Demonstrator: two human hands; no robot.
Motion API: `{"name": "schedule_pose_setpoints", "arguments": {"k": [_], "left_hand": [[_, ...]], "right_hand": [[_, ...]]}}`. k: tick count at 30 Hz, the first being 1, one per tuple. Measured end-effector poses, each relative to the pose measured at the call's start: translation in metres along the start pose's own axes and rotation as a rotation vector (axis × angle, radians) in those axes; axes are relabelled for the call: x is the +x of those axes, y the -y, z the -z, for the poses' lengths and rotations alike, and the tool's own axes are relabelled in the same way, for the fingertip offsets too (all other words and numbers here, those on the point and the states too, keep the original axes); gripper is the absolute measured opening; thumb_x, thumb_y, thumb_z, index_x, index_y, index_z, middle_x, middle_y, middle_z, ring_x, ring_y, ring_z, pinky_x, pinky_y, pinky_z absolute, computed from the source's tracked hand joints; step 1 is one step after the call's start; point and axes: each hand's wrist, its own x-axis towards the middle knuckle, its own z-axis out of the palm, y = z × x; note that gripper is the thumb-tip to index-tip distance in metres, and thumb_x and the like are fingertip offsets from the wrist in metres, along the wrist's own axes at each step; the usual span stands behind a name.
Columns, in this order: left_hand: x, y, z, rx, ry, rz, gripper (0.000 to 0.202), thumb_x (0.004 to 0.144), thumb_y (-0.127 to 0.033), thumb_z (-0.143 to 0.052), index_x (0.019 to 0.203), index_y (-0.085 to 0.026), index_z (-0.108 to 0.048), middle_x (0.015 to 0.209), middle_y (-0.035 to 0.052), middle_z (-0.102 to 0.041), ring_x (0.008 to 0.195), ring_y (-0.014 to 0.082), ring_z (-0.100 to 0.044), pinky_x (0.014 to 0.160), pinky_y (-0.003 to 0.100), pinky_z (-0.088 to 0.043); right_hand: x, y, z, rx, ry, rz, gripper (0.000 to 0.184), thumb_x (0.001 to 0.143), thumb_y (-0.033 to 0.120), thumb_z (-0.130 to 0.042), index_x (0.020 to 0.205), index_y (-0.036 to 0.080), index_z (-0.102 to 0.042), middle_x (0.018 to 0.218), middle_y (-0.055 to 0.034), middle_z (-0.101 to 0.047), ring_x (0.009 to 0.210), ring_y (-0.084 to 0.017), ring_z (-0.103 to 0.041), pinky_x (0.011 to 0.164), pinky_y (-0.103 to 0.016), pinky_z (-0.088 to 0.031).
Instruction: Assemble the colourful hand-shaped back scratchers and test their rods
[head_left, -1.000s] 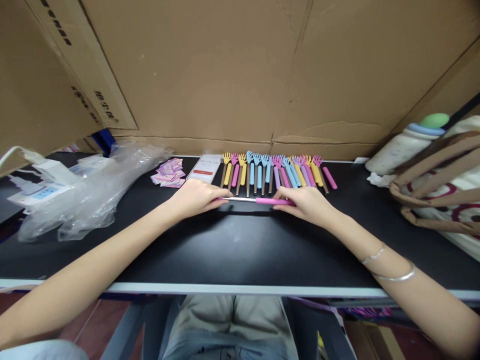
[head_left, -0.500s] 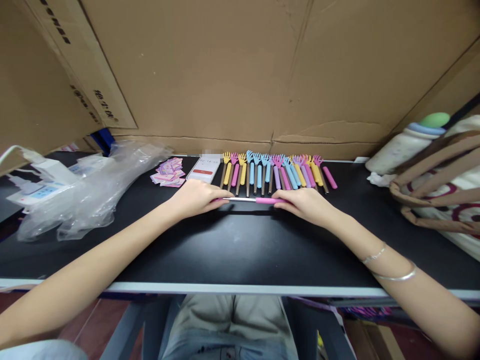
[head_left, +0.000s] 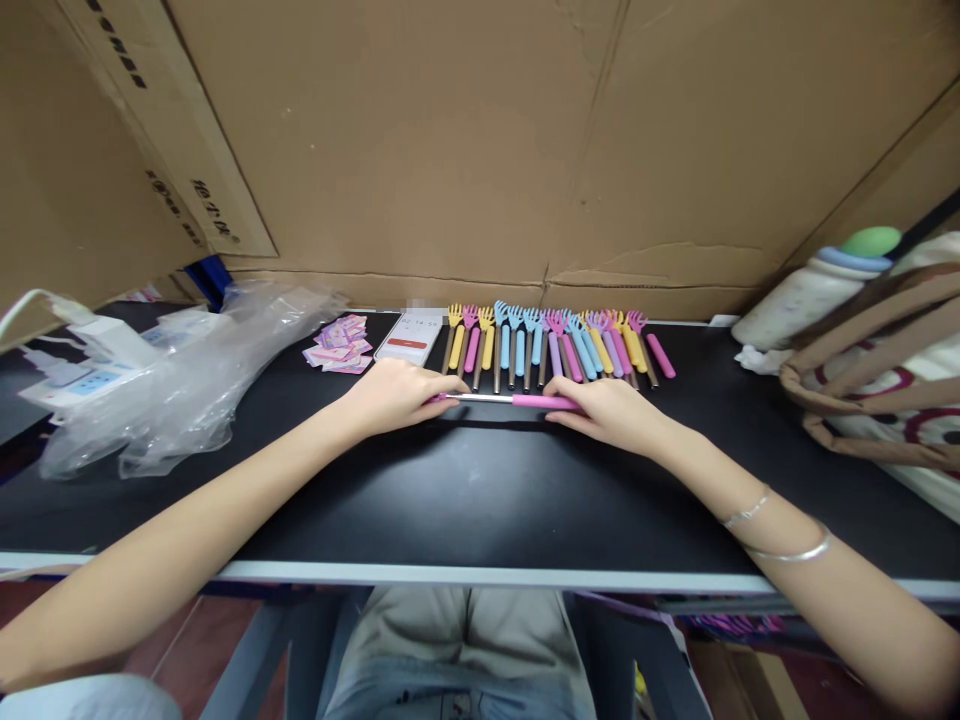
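Both hands hold one telescopic back scratcher level, just above the black table. My left hand is closed on its left end, where the head is hidden under the fingers. The pink grip at the other end sits in my closed right hand, and a silver rod shows between the two hands. Right behind them, a row of several more scratchers with yellow, pink, blue and purple hand-shaped heads lies against the cardboard wall.
A phone and a pile of small pink cards lie left of the row. Crumpled clear plastic bags and a white power strip fill the left side. At the right stand a bottle and a woven bag.
Almost nothing differs; both hands stay on the scratcher and the right hand has shifted very slightly along the pink grip.
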Motion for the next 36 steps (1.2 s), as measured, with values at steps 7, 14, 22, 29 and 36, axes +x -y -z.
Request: {"name": "schedule_pose_setpoints", "arguments": {"k": [7, 14, 22, 29, 36], "left_hand": [[0.0020, -0.0003, 0.0014, 0.022, 0.022, 0.009, 0.027, 0.092, -0.038, -0.043, 0.106, -0.026, -0.062, 0.074, 0.0003, -0.071, 0.063, 0.0137, -0.065, 0.049, 0.020, -0.029], [0.0004, -0.0015, 0.0022, 0.049, 0.006, 0.003, 0.021, 0.090, -0.033, -0.044, 0.102, -0.025, -0.060, 0.063, -0.0016, -0.067, 0.055, 0.0141, -0.062, 0.047, 0.022, -0.027], [0.0004, -0.0003, 0.0009, 0.034, -0.003, -0.025, 0.020, 0.090, -0.032, -0.044, 0.100, -0.024, -0.060, 0.077, -0.0023, -0.071, 0.060, 0.0134, -0.063, 0.048, 0.022, -0.028], [0.0001, 0.0002, -0.0008, 0.008, -0.027, -0.044, 0.023, 0.091, -0.032, -0.042, 0.100, -0.023, -0.061, 0.087, -0.0017, -0.072, 0.067, 0.0124, -0.065, 0.049, 0.022, -0.031], [-0.0005, 0.0001, -0.0004, -0.012, -0.018, -0.055, 0.027, 0.092, -0.034, -0.040, 0.101, -0.024, -0.063, 0.090, -0.0013, -0.072, 0.068, 0.0124, -0.066, 0.050, 0.021, -0.033]], "right_hand": [[0.0003, -0.0004, -0.0012, 0.020, 0.011, -0.001, 0.022, 0.091, 0.041, -0.043, 0.100, 0.022, -0.050, 0.068, -0.0001, -0.064, 0.055, -0.014, -0.058, 0.053, -0.021, -0.034], [-0.0006, 0.0009, 0.0021, 0.031, -0.022, -0.004, 0.019, 0.090, 0.038, -0.044, 0.096, 0.022, -0.051, 0.066, 0.0007, -0.062, 0.053, -0.013, -0.054, 0.053, -0.021, -0.032], [-0.0015, -0.0001, 0.0030, 0.037, -0.030, 0.043, 0.018, 0.087, 0.039, -0.050, 0.091, 0.022, -0.053, 0.065, 0.0014, -0.061, 0.052, -0.011, -0.051, 0.052, -0.021, -0.029], [-0.0012, -0.0011, 0.0029, 0.060, -0.026, 0.052, 0.017, 0.086, 0.039, -0.051, 0.090, 0.023, -0.055, 0.068, 0.0016, -0.061, 0.053, -0.011, -0.051, 0.053, -0.021, -0.029], [-0.0012, -0.0014, 0.0035, 0.064, -0.022, 0.058, 0.017, 0.086, 0.039, -0.052, 0.088, 0.022, -0.056, 0.066, 0.0019, -0.061, 0.054, -0.011, -0.052, 0.053, -0.021, -0.029]]}}
